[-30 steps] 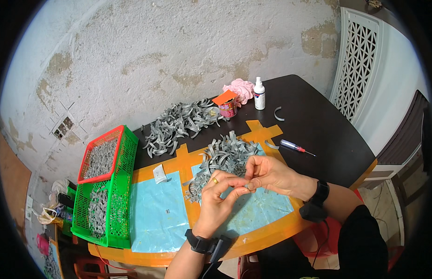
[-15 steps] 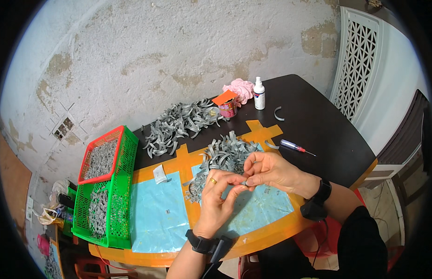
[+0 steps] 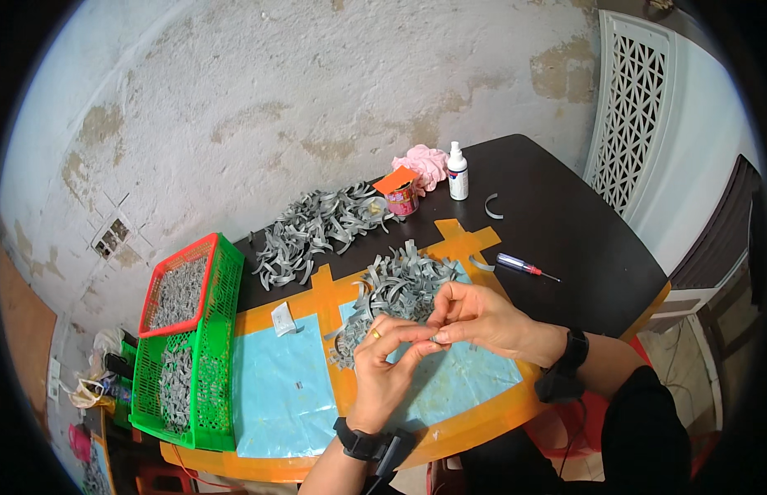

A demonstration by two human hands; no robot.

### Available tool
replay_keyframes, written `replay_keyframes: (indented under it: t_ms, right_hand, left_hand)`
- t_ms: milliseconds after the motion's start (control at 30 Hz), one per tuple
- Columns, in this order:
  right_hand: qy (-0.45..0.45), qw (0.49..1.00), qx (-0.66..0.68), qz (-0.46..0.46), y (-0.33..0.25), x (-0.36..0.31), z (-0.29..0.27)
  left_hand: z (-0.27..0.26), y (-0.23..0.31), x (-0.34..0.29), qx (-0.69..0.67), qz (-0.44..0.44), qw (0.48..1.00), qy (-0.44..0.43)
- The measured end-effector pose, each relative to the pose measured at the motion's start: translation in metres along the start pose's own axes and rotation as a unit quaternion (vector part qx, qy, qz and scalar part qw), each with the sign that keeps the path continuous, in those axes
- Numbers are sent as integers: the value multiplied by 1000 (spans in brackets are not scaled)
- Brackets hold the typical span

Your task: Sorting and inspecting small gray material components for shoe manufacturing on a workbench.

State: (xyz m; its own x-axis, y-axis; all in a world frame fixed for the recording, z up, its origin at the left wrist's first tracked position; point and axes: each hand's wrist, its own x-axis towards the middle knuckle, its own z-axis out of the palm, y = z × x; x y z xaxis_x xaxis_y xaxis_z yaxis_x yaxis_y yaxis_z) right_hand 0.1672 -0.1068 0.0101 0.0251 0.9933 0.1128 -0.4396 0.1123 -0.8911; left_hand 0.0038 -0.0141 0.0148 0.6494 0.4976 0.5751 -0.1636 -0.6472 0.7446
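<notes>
Small grey piece (image 3: 434, 338): between the fingertips, above the blue sheet (image 3: 474, 384)
Left hand (image 3: 387, 356): thumb and forefinger pinched on the piece
Right hand (image 3: 485, 322): fingertips clamped on it too

Bright light washes the wall (image 3: 358, 74), the table (image 3: 581, 219) looks bowed, and blackness fills the corners.

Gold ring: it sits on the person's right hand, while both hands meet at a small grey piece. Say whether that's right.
Wrong hand: the head view shows the gold ring on the left hand, not the right hand. Both hands do meet at a small grey piece.
</notes>
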Motion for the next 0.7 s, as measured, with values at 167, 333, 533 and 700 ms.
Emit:
replay_keyframes:
  t_ms: [167, 333, 533, 700]
  right_hand:
    - [9, 999, -28, -41, -1, -2, 4]
    - [3, 995, -62, -77, -10, -2, 6]
    - [-20, 988, -119, -93, -9, 0, -3]
    - [-24, 980, -174, -93, -6, 2, -7]
  left_hand:
    - [2, 0, 0, 0, 0, 1000, 5]
    - [0, 3, -3, -117, -115, 986, 21]
    - [-8, 10, 6, 61, -7, 998, -14]
    - [-11, 11, 6, 87, -12, 996, -35]
